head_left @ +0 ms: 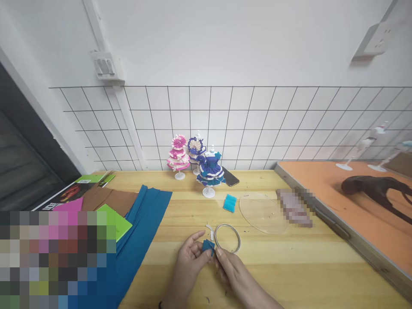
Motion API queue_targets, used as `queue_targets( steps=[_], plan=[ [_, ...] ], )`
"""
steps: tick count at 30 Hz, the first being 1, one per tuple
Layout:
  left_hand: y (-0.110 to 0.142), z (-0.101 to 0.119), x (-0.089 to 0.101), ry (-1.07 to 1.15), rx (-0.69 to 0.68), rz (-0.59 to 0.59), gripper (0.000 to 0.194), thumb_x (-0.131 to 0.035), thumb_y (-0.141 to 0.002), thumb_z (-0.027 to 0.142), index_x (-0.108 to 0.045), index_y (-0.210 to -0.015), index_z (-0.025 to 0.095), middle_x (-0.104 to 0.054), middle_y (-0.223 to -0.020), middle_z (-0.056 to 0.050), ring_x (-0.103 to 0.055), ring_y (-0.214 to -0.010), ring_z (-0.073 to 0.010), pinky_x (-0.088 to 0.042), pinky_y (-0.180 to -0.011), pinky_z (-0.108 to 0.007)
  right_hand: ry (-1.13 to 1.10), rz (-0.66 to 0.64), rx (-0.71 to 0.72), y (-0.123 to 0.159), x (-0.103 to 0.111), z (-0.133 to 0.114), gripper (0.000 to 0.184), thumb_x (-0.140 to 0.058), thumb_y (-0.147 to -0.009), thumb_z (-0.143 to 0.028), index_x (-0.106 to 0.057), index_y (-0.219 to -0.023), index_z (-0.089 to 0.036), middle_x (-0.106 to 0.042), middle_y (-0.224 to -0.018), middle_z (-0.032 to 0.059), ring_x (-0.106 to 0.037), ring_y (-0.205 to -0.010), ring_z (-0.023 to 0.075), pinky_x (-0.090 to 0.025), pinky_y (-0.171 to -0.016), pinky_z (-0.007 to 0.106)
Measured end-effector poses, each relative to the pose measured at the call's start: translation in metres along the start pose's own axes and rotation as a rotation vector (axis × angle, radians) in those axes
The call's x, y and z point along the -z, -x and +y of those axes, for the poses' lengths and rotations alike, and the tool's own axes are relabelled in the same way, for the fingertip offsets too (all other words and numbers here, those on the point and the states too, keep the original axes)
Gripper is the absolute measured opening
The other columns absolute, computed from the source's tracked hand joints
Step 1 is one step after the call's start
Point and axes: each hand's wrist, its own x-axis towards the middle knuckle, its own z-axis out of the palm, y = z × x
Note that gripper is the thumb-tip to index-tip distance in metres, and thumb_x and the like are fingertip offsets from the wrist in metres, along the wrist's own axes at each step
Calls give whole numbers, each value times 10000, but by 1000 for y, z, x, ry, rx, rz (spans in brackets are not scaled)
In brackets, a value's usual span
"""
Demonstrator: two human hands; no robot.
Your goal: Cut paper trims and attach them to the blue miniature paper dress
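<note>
Between the thumb and fingers of my left hand (189, 262) is a small folded piece of blue paper (208, 246). My right hand (232, 269) is closed in a pinch at the right edge of that piece. Whether it grips the paper or a thin tool there cannot be made out. Just beyond my fingers lies a thin grey ring (239, 238), with a small white strip (211, 235) at its left side. Farther back sits a bright blue ridged piece (229, 203).
Miniature dress stands in pink (178, 155) and blue (210, 171) stand near the wall, a phone (231, 177) behind them. Blue sheets (141, 227) and a green packet (116, 224) lie left. Right are a clear round sheet (262, 214) and an orange-topped surface (322, 184).
</note>
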Motion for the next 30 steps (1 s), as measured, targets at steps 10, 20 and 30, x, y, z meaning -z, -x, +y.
queue_targets(
  steps=[10,20,30],
  plan=[
    [1,1,0,-5,18,-16,504,-752,-516,233,-553,-968,132,-624,-563,6,-570,-555,-136,-452,-569,-255,5,-24,1,2,2,-6,414,-255,-875,-494,-439,-674,-182,-382,-616,-29,-355,-577,118,-324,-551,219],
    [1,2,-1,-10,22,-14,494,-759,-496,240,-568,-939,131,-617,-547,9,-565,-545,-133,-451,-556,-247,7,-51,9,1,4,-3,408,-243,-880,-485,-402,-650,-188,-356,-587,-40,-321,-539,109,-284,-514,221],
    [-1,-2,4,-18,8,-33,458,-753,-512,224,-589,-933,148,-596,-556,22,-553,-542,-117,-441,-540,-227,50,-2,-9,2,5,0,445,-281,-849,-538,-500,-705,-178,-455,-666,-7,-426,-648,144,-372,-636,246]
  ],
)
